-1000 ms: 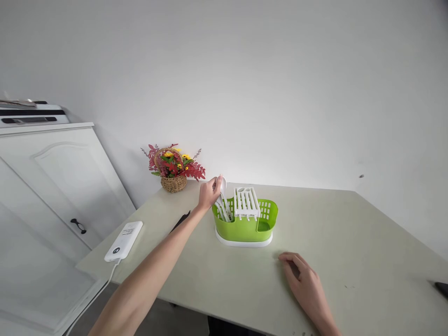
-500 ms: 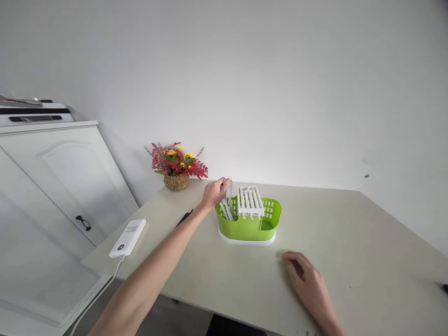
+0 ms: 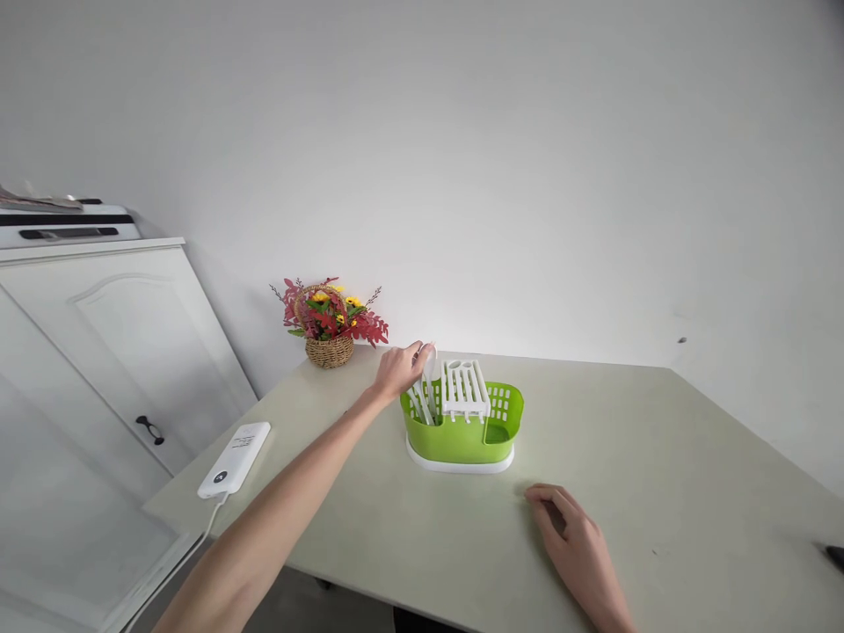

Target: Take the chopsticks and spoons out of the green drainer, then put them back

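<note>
Left hand (image 3: 399, 369) pinching white spoon (image 3: 428, 374) standing in green caddy (image 3: 462, 432); right hand (image 3: 572, 538) flat on table (image 3: 659, 457).

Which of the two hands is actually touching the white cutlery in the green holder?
The left hand: it reaches out to the white utensils standing in the green caddy. The right hand lies flat on the table, apart from it.

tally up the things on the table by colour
green: 1, the cutlery caddy
white: 3, the power bank, the rack insert, the bunch of utensils that the left hand touches, counted as one
mixed: 1, the flower basket
total: 5
The right hand lies flat on the table.
</note>
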The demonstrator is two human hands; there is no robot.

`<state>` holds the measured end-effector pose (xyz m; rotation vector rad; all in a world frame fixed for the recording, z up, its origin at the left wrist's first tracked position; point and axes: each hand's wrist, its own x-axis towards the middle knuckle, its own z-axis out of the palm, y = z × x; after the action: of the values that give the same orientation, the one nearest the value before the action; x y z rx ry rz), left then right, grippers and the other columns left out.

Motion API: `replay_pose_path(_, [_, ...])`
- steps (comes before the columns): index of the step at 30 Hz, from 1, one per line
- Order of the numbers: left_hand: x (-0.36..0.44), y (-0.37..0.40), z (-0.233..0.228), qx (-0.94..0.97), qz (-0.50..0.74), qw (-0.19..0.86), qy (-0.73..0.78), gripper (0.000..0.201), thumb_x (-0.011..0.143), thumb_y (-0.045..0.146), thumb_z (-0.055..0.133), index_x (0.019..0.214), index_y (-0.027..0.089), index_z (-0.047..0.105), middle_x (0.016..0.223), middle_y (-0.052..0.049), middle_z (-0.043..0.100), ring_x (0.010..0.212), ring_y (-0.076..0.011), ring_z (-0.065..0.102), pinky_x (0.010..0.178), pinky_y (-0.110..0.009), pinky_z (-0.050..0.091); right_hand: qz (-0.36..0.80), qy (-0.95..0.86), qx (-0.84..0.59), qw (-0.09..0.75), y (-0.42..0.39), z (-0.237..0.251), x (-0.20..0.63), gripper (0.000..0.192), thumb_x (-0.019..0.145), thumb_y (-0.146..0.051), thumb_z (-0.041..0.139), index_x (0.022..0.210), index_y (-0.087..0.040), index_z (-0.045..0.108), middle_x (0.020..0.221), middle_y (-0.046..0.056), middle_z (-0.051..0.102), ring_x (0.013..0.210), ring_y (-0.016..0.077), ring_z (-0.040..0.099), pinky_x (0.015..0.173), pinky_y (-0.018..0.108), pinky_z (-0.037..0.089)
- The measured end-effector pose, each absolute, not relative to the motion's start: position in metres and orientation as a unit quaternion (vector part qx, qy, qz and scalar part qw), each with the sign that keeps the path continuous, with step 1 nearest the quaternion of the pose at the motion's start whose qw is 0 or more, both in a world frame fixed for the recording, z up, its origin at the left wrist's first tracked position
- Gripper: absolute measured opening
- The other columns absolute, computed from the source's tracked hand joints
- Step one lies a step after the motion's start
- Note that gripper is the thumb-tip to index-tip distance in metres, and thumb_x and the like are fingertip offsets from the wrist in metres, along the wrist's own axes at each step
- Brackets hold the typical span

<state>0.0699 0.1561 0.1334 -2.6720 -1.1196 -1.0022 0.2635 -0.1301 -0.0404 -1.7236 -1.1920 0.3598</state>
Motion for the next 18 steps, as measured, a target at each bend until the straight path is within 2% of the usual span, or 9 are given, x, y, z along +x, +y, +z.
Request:
replay_pose_path(6, [0.060,0.172,0.164,-0.831,-0.419,0.025,-0.364,0.057,0.106,0.057,0.033,0.079,0.019,0.065,0.055,-0.002,0.058,0.047,-0.0166,0.050,0.052,-0.028,0.027,0.150,-0.490,-0.705,0.489,-0.131,-0.040,0.263,0.029,0.094,-0.044,0.048,0.099,-0.026,0.072,0.116,0.006,0.074,0.101,0.0211,0.070,0.086,0.030,0.054])
replay_pose_path(12, [0.015,0.198,0.193,-0.698,-0.555,-0.003,-0.452,0.059,0.104,0.061,0.032,0.070,0.020,0.058,0.064,-0.006,0.064,0.060,-0.0187,0.056,0.060,-0.029,0.037,0.151,-0.498,-0.704,0.484,-0.133,-0.041,0.263,0.032,0.095,-0.044,0.048,0.103,-0.026,0.072,0.119,0.007,0.074,0.103,0.0231,0.070,0.089,0.033,0.053])
replay_pose_path(15, [-0.020,0.209,0.192,-0.663,-0.539,-0.024,-0.519,0.060,0.102,0.064,0.031,0.070,0.021,0.059,0.065,-0.007,0.065,0.065,-0.0220,0.059,0.061,-0.029,0.039,0.152,-0.497,-0.704,0.484,-0.132,-0.041,0.263,0.033,0.096,-0.045,0.046,0.103,-0.025,0.072,0.119,0.008,0.074,0.103,0.0232,0.070,0.089,0.034,0.053])
replay_pose_path(18, [-0.053,0.215,0.175,-0.700,-0.428,-0.052,-0.570,0.065,0.100,0.067,0.025,0.066,0.022,0.057,0.063,-0.008,0.064,0.064,-0.0236,0.060,0.060,-0.031,0.039,0.155,-0.495,-0.706,0.481,-0.131,-0.043,0.264,0.032,0.096,-0.045,0.047,0.102,-0.026,0.072,0.118,0.007,0.074,0.102,0.0225,0.070,0.088,0.033,0.053])
